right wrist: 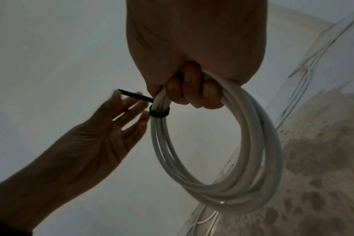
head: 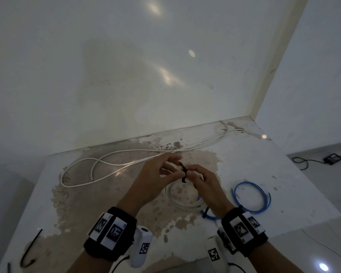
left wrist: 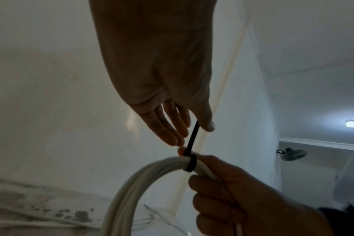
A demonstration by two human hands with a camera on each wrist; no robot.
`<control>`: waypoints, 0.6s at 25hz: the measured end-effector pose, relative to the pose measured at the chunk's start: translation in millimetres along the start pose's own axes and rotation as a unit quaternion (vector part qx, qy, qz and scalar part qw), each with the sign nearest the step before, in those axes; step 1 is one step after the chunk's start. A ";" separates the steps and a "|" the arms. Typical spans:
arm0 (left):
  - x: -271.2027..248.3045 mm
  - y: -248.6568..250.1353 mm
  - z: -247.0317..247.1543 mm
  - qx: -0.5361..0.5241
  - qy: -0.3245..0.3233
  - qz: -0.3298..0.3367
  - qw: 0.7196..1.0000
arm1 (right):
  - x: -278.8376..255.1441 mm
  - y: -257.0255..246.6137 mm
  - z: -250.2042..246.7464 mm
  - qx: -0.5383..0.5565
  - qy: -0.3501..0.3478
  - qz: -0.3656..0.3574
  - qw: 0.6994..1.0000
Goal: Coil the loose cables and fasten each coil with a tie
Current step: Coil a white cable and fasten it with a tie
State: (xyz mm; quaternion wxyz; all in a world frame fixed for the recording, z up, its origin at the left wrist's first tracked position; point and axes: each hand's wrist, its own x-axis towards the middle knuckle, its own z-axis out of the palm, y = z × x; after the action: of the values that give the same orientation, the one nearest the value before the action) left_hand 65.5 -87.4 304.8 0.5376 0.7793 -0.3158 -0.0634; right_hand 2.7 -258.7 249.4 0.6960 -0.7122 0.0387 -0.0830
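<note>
My right hand (head: 191,173) grips a coil of white cable (right wrist: 253,143) at its top, fingers curled round the strands (right wrist: 184,94). A black tie (right wrist: 159,112) is wrapped around the strands just beside those fingers, and its tail (left wrist: 192,135) sticks out toward my left hand (head: 175,166). The left hand's fingers (right wrist: 129,105) are straight and spread, and the tail lies between them and the thumb (left wrist: 208,124). The coil (head: 182,203) hangs just above the table.
A long loose white cable (head: 126,160) snakes across the stained table (head: 283,174) toward the back right corner. A tied blue coil (head: 252,196) lies at the right, and another blue coil (head: 207,213) under my right wrist. Spare black ties (head: 31,251) lie front left.
</note>
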 end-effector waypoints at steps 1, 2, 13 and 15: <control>-0.6 -3.8 4.9 0.002 -0.002 0.001 1.000 | -1.6 -1.9 1.4 0.002 0.001 -0.004 1.000; -0.4 -7.2 8.2 0.015 0.007 0.013 1.000 | -3.4 -4.9 3.1 -0.003 -0.002 -0.008 1.000; 14.2 -1.4 -10.0 -0.044 -0.056 0.001 0.997 | 2.6 -11.6 -3.2 -0.063 -0.056 0.011 0.996; 16.9 6.5 -9.0 -0.041 -0.053 0.022 0.998 | 5.0 -17.6 -8.2 -0.076 -0.062 0.010 0.995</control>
State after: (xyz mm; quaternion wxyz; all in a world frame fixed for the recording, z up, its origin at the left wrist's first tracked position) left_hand 80.1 -91.1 318.3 0.5528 0.7450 -0.3582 -0.1052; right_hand 5.1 -267.1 267.4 0.6420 -0.7661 0.0089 -0.0283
